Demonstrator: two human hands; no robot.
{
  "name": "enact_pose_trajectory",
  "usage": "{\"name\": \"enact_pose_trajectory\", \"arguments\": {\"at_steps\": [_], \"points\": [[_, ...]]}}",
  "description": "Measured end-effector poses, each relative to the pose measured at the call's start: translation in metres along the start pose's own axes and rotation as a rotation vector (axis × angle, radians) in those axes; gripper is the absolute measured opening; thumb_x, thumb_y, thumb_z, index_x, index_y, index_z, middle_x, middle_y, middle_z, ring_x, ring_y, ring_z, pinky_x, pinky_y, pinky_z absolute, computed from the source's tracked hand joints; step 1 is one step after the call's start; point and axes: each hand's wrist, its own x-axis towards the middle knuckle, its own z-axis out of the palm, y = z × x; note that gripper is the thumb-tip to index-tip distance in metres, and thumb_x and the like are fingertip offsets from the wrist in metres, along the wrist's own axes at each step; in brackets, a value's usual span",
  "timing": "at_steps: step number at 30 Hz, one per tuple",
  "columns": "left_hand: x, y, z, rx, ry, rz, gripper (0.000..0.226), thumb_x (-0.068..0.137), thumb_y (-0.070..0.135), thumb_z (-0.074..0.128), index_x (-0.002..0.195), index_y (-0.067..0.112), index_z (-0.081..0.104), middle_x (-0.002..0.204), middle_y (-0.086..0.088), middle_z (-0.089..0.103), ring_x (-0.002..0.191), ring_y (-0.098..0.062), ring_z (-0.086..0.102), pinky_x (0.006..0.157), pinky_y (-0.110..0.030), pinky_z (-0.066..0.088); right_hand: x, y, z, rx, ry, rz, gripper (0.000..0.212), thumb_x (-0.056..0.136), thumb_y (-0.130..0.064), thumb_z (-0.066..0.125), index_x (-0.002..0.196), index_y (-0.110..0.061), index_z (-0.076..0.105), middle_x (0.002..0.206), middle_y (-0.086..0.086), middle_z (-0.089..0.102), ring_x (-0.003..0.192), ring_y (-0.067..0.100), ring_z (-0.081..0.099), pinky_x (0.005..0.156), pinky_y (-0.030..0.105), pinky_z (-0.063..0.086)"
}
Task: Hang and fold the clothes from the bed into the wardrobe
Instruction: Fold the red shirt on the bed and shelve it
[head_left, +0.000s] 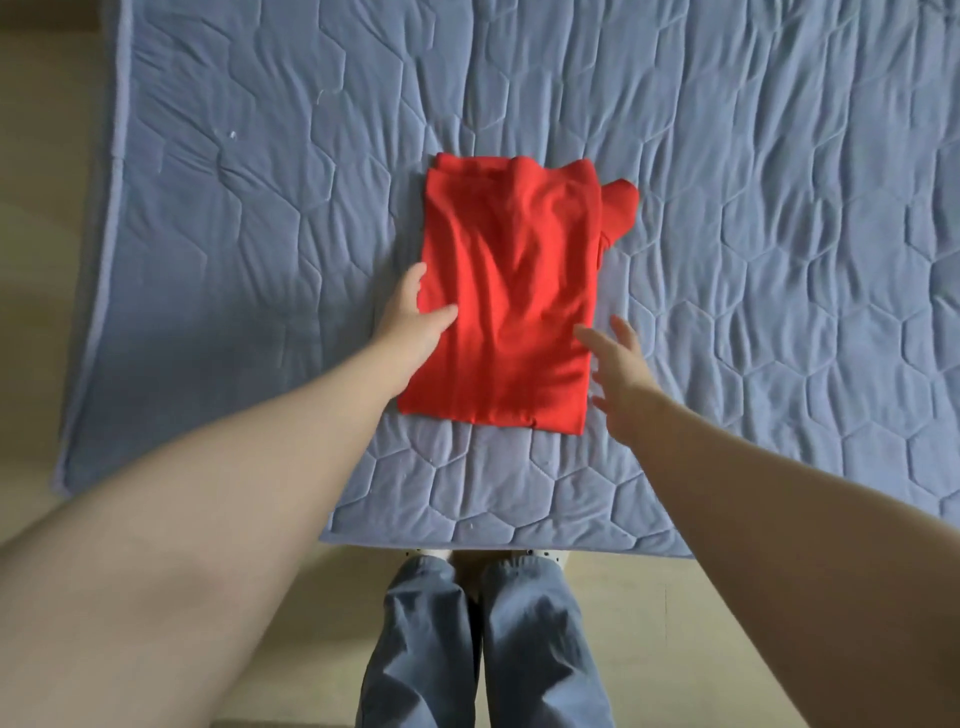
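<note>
the bright red soft-cloth garment lies folded into a long rectangle on the blue quilted bedspread, a sleeve end poking out at its far right. it likely needs another fold, then the wardrobe (not in view). the left hand sits at its left edge, thumb on top; i cannot tell whether it grips. the right hand is open, fingers spread, at the right edge.

The red garment is soft matt cloth, lightly creased; the bed wears a blue-grey quilted cover, matt and puckered along hexagon stitching; the trousers are matt, denim-like fabric; the floor looks smooth and pale.
</note>
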Motion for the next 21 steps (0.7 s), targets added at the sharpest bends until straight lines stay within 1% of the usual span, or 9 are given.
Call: {"name": "enact_pose_trajectory", "arguments": {"at_steps": [3, 5, 8, 9, 12, 15, 17, 19, 21], "points": [[0.003, -0.026, 0.006, 0.076, 0.079, -0.105, 0.067, 0.087, 0.023, 0.062, 0.145, 0.013, 0.028, 0.145, -0.006, 0.039, 0.129, -0.02, 0.042, 0.104, -0.024, 0.031, 0.013, 0.017, 0.002, -0.147, 0.123, -0.042, 0.061, 0.088, -0.024, 0.061, 0.142, -0.02, 0.033, 0.136, 0.004, 0.047, 0.115, 0.018, 0.052, 0.1, 0.032, 0.04], [0.01, -0.035, 0.01, 0.074, 0.05, -0.18, 0.066, 0.087, 0.032, 0.062, 0.143, 0.012, 0.033, 0.141, -0.006, 0.045, 0.125, -0.022, 0.047, 0.106, -0.031, 0.035, 0.027, 0.015, 0.004, -0.198, 0.166, -0.089, 0.056, 0.086, -0.024, 0.062, 0.137, -0.017, 0.04, 0.131, 0.007, 0.051, 0.111, 0.021, 0.056, 0.103, 0.038, 0.041], [0.026, -0.029, 0.014, 0.041, 0.09, -0.164, 0.061, 0.086, 0.034, 0.062, 0.138, 0.01, 0.039, 0.133, -0.005, 0.052, 0.121, -0.021, 0.051, 0.098, -0.026, 0.039, 0.049, -0.006, 0.013, -0.226, 0.176, -0.165, 0.051, 0.084, -0.025, 0.063, 0.131, -0.015, 0.046, 0.109, 0.003, 0.056, 0.085, 0.015, 0.058, 0.082, 0.03, 0.049], [0.035, -0.023, 0.015, 0.015, 0.112, -0.152, 0.061, 0.087, 0.034, 0.062, 0.138, 0.01, 0.039, 0.133, -0.005, 0.052, 0.121, -0.021, 0.051, 0.096, -0.025, 0.038, 0.059, -0.016, 0.016, -0.229, 0.192, -0.191, 0.051, 0.083, -0.027, 0.064, 0.13, -0.016, 0.047, 0.105, 0.001, 0.056, 0.084, 0.015, 0.058, 0.08, 0.029, 0.048], [0.064, -0.001, 0.018, -0.042, 0.167, -0.127, 0.064, 0.086, 0.034, 0.063, 0.14, 0.01, 0.038, 0.136, -0.006, 0.05, 0.12, -0.018, 0.05, 0.093, -0.023, 0.036, 0.084, -0.042, 0.023, -0.252, 0.252, -0.25, 0.049, 0.08, -0.033, 0.064, 0.123, -0.02, 0.047, 0.106, -0.002, 0.056, 0.096, 0.018, 0.059, 0.09, 0.034, 0.048], [0.095, 0.021, 0.023, 0.021, 0.212, -0.136, 0.06, 0.082, 0.034, 0.067, 0.133, 0.009, 0.046, 0.129, -0.006, 0.055, 0.116, -0.022, 0.054, 0.094, -0.028, 0.042, 0.107, -0.062, 0.03, -0.251, 0.271, -0.306, 0.047, 0.08, -0.035, 0.064, 0.12, -0.02, 0.046, 0.101, -0.005, 0.054, 0.089, 0.016, 0.057, 0.086, 0.034, 0.049], [0.105, 0.033, 0.026, -0.007, 0.184, -0.202, 0.042, 0.081, 0.028, 0.07, 0.115, 0.008, 0.055, 0.106, -0.006, 0.06, 0.105, -0.022, 0.058, 0.084, -0.027, 0.043, 0.114, -0.067, 0.034, -0.226, 0.261, -0.328, 0.04, 0.082, -0.03, 0.064, 0.117, -0.02, 0.048, 0.089, -0.009, 0.052, 0.072, 0.01, 0.054, 0.07, 0.026, 0.048], [0.107, 0.043, 0.026, -0.083, 0.14, -0.252, 0.018, 0.081, 0.016, 0.07, 0.088, 0.007, 0.056, 0.084, -0.004, 0.058, 0.087, -0.019, 0.057, 0.075, -0.027, 0.042, 0.115, -0.069, 0.035, -0.192, 0.261, -0.379, 0.024, 0.084, -0.022, 0.062, 0.105, -0.022, 0.053, 0.076, -0.013, 0.049, 0.06, 0.004, 0.048, 0.055, 0.018, 0.041], [0.105, 0.046, 0.022, -0.204, 0.115, -0.202, 0.018, 0.082, 0.005, 0.066, 0.072, 0.012, 0.054, 0.07, -0.002, 0.058, 0.071, -0.018, 0.058, 0.068, -0.027, 0.047, 0.112, -0.072, 0.031, -0.138, 0.28, -0.434, 0.011, 0.084, -0.018, 0.06, 0.087, -0.024, 0.052, 0.07, -0.012, 0.046, 0.056, 0.003, 0.044, 0.054, 0.017, 0.037]]}}
